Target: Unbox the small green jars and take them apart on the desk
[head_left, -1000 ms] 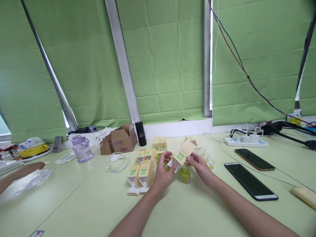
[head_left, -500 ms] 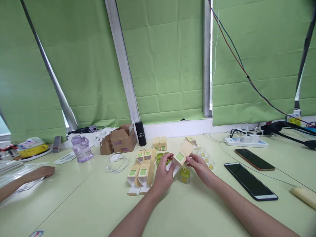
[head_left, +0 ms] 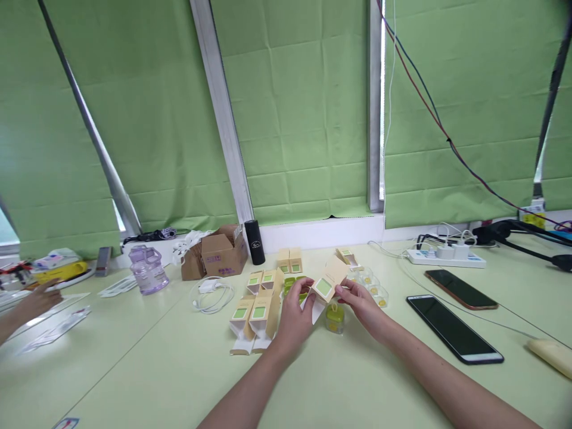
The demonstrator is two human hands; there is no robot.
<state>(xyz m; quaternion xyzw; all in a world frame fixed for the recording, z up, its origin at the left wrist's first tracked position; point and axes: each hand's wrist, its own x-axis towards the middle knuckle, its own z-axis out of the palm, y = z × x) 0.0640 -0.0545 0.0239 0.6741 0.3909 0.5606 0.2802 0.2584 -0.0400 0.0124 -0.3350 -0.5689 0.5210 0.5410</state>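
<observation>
Between my two hands is a small tan cardboard box (head_left: 329, 280) with a green square on its face and a white flap hanging below. My left hand (head_left: 295, 316) grips its left side, fingers and thumb closed on it. My right hand (head_left: 361, 305) pinches the right edge. Just below the box stands a small clear container with a green lid (head_left: 335, 319). Left of my left hand several similar boxes (head_left: 259, 313) stand in rows, the front ones with white flaps out. Green lids (head_left: 292, 286) show partly behind my left hand. Clear containers with yellow bits (head_left: 375, 289) sit beyond my right hand.
Two phones (head_left: 454, 329) lie at the right, near a power strip (head_left: 447, 257). A purple jug (head_left: 148, 271), a coiled white cable (head_left: 212, 295), a brown carton (head_left: 223, 253) and a black cylinder (head_left: 254, 241) stand left. Another person's hand (head_left: 38, 304) is at far left.
The box in my hands has shifted and tilted slightly, while both hands keep hold of it. At far left, the other person's hand has moved left, off the flat plastic pieces.
</observation>
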